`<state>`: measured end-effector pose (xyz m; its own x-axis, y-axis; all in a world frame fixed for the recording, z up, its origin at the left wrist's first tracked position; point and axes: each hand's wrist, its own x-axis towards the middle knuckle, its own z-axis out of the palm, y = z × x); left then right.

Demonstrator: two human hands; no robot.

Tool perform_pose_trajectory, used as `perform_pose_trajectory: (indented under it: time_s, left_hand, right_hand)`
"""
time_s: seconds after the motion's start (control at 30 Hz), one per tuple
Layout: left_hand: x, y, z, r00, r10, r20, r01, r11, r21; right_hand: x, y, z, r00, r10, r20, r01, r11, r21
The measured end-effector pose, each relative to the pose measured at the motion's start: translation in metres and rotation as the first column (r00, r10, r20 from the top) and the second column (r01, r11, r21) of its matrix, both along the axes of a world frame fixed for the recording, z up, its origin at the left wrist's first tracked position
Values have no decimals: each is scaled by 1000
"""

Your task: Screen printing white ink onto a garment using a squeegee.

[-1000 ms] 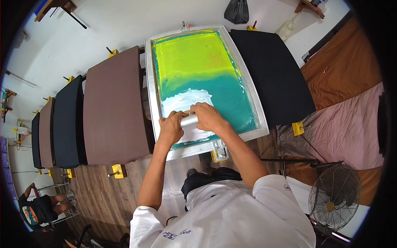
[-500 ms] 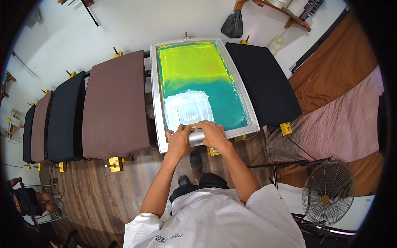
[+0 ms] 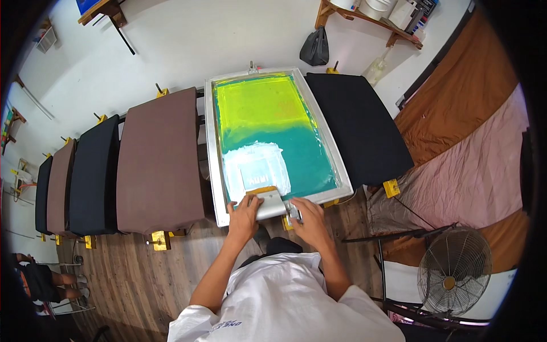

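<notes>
Silver squeegee [image 3: 271, 205] clamped in left hand [image 3: 244, 218], right hand [image 3: 309, 221] curled at metal latch [image 3: 293, 210], grip unclear, smeared screen [image 3: 303, 161]

Wears a white T-shirt [image 3: 290, 305] with short, wide sleeves [image 3: 195, 317], blue lettering [image 3: 230, 325] in front, and below, a black garment [image 3: 283, 245].
</notes>
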<state>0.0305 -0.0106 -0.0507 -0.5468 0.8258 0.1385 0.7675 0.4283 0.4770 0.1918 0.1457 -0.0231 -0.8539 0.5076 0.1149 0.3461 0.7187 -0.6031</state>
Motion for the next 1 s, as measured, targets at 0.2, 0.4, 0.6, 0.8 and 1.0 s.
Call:
perform_pose_trajectory:
  time_s: [0.2,0.4,0.6,0.8,1.0]
  left_hand:
    - [3,-5,8,999,-9,47,14,993,-115]
    - [8,-8,19,994,-33,102,45,992,-120]
    - [6,-3,22,994,-29,109,49,982,-182]
    - [7,-1,36,990,-14,143,40,982,-185]
    - [4,-2,41,988,-22,150,55,974,-220]
  right_hand:
    - [51,3,-48,934,-291,210,342,548,-764]
    - [33,7,-45,950,-148,275,307,277,-911]
    - [36,16,-56,974,-60,220,208,632,-746]
    - [34,13,-68,982,-106,159,190,605,-773]
    - [25,-1,-59,970,-223,91,220,662,-716]
